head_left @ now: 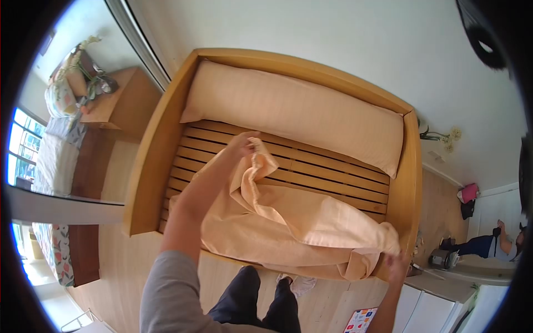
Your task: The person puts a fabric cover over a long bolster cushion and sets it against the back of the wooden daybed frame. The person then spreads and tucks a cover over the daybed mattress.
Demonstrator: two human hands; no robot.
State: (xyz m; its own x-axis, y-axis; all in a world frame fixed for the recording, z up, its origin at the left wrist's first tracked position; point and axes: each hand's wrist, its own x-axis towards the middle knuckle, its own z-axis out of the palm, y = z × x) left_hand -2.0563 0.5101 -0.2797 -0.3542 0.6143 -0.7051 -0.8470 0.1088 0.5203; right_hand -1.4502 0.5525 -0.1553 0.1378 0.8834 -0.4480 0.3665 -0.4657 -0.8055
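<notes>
Peach sheet grasped by my left hand and right hand above bed frame; slats bare, spreading not done, I judge.

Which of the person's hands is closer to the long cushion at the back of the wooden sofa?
The left. The left hand lifts the peach cover just below the long cushion; the right hand grips the cover's far corner at the frame's front edge.

- The left arm is stretched far forward, the left hand closed in a grip.
- The right hand is held low at the near right, fingers clenched.
</notes>
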